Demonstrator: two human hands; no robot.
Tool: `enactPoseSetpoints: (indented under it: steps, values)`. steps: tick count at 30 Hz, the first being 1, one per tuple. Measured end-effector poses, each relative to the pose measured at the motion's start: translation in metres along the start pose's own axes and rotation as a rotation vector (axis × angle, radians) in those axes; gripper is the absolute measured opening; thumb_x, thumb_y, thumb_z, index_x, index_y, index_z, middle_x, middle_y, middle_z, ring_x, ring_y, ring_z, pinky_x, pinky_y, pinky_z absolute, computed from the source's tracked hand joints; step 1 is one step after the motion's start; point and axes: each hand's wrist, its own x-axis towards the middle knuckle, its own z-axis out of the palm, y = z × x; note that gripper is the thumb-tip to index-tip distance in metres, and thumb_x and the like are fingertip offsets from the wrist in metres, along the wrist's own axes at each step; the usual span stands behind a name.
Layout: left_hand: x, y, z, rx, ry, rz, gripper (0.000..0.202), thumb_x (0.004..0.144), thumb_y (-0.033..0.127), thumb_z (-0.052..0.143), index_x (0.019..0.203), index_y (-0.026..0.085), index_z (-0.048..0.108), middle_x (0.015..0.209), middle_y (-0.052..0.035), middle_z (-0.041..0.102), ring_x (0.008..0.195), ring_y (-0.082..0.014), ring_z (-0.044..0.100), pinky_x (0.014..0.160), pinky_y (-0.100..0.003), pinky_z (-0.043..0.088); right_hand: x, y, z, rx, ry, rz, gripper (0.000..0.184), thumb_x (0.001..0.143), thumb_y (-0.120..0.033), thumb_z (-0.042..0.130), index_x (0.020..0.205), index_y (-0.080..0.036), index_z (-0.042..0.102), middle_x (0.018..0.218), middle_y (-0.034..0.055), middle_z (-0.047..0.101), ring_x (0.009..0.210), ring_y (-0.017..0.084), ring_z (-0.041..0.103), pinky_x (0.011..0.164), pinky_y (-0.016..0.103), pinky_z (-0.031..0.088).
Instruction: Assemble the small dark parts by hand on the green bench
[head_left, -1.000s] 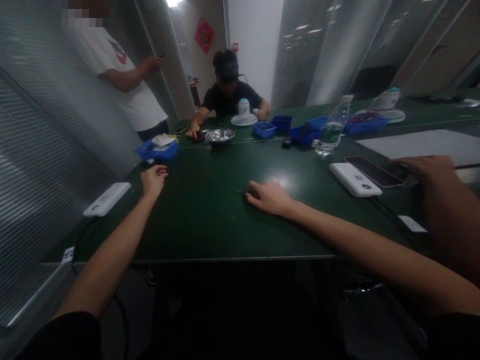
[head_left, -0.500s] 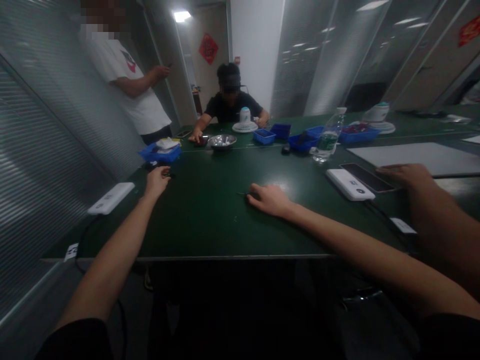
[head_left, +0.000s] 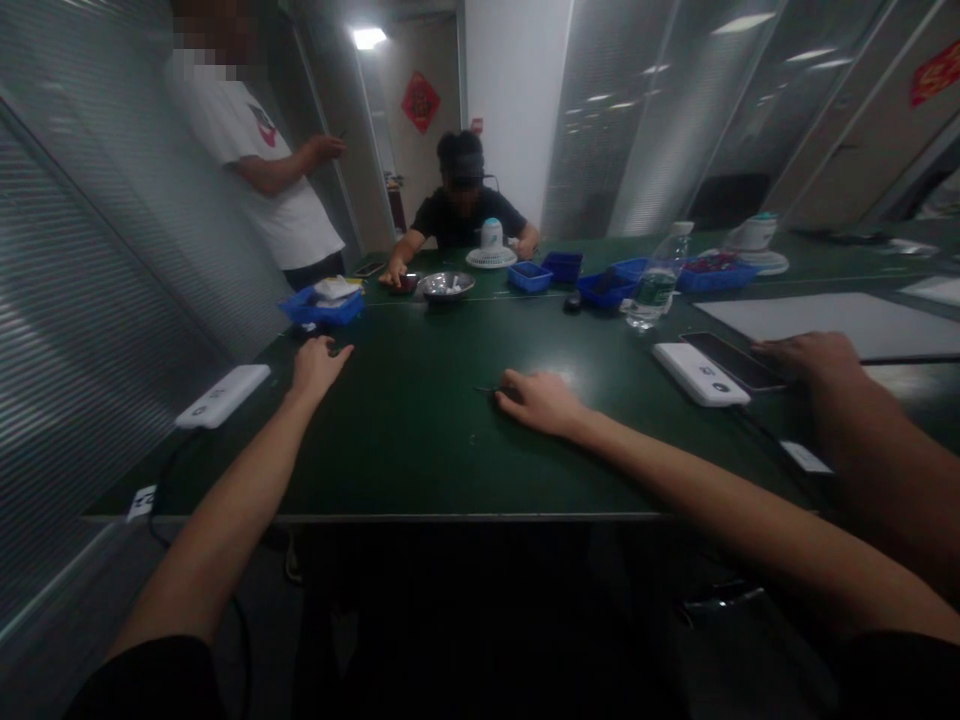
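Observation:
My left hand (head_left: 319, 368) rests at the left of the dark green table (head_left: 420, 450), in front of a blue tray (head_left: 321, 308). Its thumb and fingers are apart, and I see nothing between them. Near the middle of the table lies my right hand (head_left: 541, 402), palm down with curled fingers. A thin dark rod (head_left: 484, 389) sticks out leftward from its fingertips; most of it is hidden, so its kind cannot be made out.
White power banks (head_left: 223, 396) with cables lie on both sides. Right of centre stand a water bottle (head_left: 655, 285) and blue trays (head_left: 604, 288). A metal bowl (head_left: 445, 290) is near a person (head_left: 465, 210) opposite. Another person's hand (head_left: 814, 358) lies near a phone (head_left: 731, 360).
My left hand's thumb and fingers have spread from a pinch; the small dark thing seen by them is no longer visible. My right hand has stayed in place with the rod.

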Motion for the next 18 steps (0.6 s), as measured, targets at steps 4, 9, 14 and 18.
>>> enactPoseSetpoints:
  steps: [4, 9, 14, 18]
  values:
    - [-0.001, 0.008, 0.000, 0.107, -0.011, 0.079, 0.037, 0.100, 0.037, 0.057, 0.120, 0.011, 0.075, 0.121, -0.0207, 0.070, 0.110, -0.0335, 0.067, 0.099, -0.042, 0.052, 0.000, 0.000, 0.001, 0.018, 0.009, -0.003, 0.043, 0.107, -0.054, 0.041, 0.126, -0.021, 0.060, 0.098, 0.0099, 0.075, 0.084, 0.023, 0.069, 0.068, 0.029, 0.042]
    - [-0.003, 0.013, -0.001, 0.118, -0.035, 0.108, 0.034, 0.100, 0.029, 0.056, 0.119, 0.012, 0.078, 0.118, -0.0192, 0.074, 0.109, -0.0334, 0.068, 0.100, -0.042, 0.052, 0.001, 0.000, 0.001, 0.012, 0.013, -0.002, 0.043, 0.107, -0.054, 0.041, 0.126, -0.020, 0.061, 0.095, 0.0094, 0.075, 0.080, 0.022, 0.068, 0.066, 0.029, 0.040]
    - [-0.005, 0.015, -0.002, 0.104, -0.044, 0.071, 0.034, 0.100, 0.028, 0.055, 0.117, 0.012, 0.081, 0.112, -0.0197, 0.076, 0.105, -0.0347, 0.070, 0.096, -0.042, 0.053, 0.000, 0.000, -0.001, 0.034, 0.006, -0.008, 0.043, 0.107, -0.052, 0.042, 0.126, -0.019, 0.060, 0.096, 0.0099, 0.075, 0.080, 0.021, 0.068, 0.065, 0.028, 0.040]
    - [-0.004, 0.012, -0.002, 0.080, -0.033, 0.072, 0.033, 0.100, 0.029, 0.056, 0.116, 0.014, 0.081, 0.109, -0.0183, 0.076, 0.103, -0.0344, 0.070, 0.096, -0.043, 0.054, -0.001, -0.001, -0.002, 0.033, 0.013, -0.010, 0.042, 0.107, -0.052, 0.042, 0.126, -0.019, 0.060, 0.096, 0.0100, 0.075, 0.080, 0.021, 0.068, 0.065, 0.028, 0.040]
